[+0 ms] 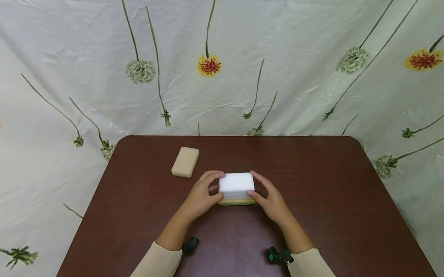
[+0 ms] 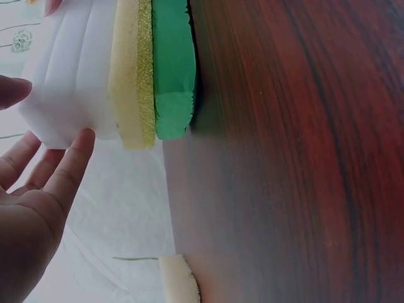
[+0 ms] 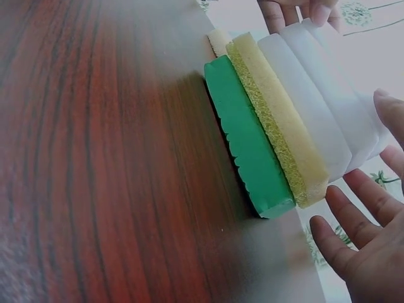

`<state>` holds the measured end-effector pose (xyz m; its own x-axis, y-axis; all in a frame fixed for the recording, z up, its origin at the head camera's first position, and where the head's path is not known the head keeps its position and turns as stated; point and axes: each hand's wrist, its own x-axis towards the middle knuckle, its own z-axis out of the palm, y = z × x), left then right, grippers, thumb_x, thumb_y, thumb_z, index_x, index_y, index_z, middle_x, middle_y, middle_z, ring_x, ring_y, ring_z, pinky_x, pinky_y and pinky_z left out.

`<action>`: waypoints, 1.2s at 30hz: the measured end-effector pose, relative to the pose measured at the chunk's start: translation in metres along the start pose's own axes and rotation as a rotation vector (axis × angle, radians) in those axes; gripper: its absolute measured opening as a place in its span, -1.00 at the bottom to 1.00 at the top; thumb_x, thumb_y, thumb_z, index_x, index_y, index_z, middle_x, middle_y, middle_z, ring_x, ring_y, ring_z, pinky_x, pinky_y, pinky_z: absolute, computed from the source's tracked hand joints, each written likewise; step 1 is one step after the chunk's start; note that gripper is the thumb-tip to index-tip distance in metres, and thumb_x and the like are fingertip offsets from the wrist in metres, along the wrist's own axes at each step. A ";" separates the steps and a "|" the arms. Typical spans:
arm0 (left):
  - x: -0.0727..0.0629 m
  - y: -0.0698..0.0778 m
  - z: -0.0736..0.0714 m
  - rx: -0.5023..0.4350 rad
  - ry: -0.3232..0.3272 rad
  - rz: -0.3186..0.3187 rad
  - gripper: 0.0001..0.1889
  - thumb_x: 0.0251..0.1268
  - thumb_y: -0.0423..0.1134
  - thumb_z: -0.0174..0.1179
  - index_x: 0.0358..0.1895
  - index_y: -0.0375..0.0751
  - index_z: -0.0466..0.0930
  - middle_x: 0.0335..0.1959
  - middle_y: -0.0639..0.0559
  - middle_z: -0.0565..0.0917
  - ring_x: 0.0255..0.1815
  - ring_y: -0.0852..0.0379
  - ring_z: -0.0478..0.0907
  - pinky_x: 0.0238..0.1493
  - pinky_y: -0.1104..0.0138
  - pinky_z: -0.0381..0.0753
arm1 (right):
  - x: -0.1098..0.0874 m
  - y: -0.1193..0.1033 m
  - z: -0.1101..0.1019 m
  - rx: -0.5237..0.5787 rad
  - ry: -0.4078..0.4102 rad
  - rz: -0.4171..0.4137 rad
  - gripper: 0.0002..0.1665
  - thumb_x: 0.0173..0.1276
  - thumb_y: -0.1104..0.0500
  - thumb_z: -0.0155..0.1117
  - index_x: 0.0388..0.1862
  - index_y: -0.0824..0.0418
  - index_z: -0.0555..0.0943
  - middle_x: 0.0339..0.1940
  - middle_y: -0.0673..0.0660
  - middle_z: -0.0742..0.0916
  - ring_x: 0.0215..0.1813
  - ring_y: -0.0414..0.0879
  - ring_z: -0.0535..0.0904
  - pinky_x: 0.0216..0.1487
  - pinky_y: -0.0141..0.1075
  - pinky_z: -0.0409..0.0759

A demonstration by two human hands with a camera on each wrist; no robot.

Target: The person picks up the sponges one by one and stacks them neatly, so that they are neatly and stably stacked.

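Observation:
A stack stands on the dark wooden table, near its middle. White foam sponges [image 1: 236,182] lie one on another at its top, with a yellow sponge [image 2: 131,76] under them. The lowest layer is a green block [image 3: 246,139] with a ragged bottom edge. From the left side my left hand [image 1: 200,197] holds the white sponges, thumb at the front corner and fingers toward the back. My right hand [image 1: 273,202] grips the opposite end the same way, its lower fingers spread beside the stack in the right wrist view.
Behind and left of the stack, a cream sponge [image 1: 185,162] lies flat on the brown table [image 1: 320,175]. A white cloth [image 1: 290,40] printed with flowers hangs beyond the table's far edge. Dark bands [image 1: 280,256] are worn on both wrists.

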<state>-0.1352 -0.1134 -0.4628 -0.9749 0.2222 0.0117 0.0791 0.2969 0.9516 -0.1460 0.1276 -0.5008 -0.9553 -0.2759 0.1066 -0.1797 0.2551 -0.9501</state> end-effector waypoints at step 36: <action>0.009 -0.033 -0.016 0.022 0.048 0.059 -0.44 0.31 -0.23 0.36 0.37 0.09 0.47 0.37 -0.06 0.45 0.41 -0.11 0.43 0.31 -0.04 0.55 | 0.005 0.023 -0.003 -0.051 -0.024 0.004 -0.35 0.41 0.02 0.37 0.43 -0.29 0.44 0.42 0.03 0.50 0.46 0.06 0.38 0.37 0.15 0.44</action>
<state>-0.1502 -0.1363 -0.4892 -0.9772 0.1951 0.0833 0.1411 0.3046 0.9420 -0.1556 0.1344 -0.5211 -0.9503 -0.2965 0.0948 -0.1879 0.3033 -0.9342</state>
